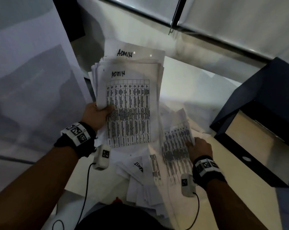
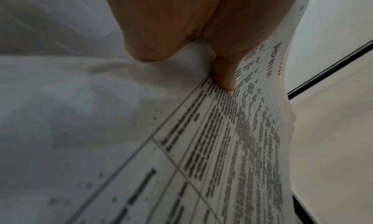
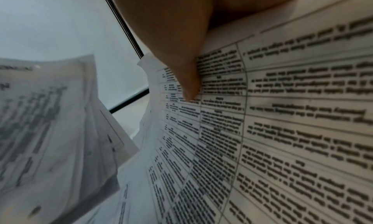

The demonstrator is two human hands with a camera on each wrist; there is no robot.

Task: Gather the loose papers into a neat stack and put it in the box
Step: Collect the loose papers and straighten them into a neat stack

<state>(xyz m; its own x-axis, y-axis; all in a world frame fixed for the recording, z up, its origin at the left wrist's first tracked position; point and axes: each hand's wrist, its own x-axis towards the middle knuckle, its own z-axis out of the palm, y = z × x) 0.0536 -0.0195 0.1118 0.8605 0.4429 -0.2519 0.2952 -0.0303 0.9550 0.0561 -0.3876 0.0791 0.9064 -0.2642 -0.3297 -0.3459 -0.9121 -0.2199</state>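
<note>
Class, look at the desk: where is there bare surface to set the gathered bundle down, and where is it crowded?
Bare desk lies between the right hand and the dark box, and beyond the bundle in the left hand. Loose papers crowd the near middle.

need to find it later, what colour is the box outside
Dark navy blue box, with a pale tan inside; clearest in the head view.

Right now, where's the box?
In the head view, the dark blue box sits at the right edge, open, just right of the right hand and the loose papers.
</note>
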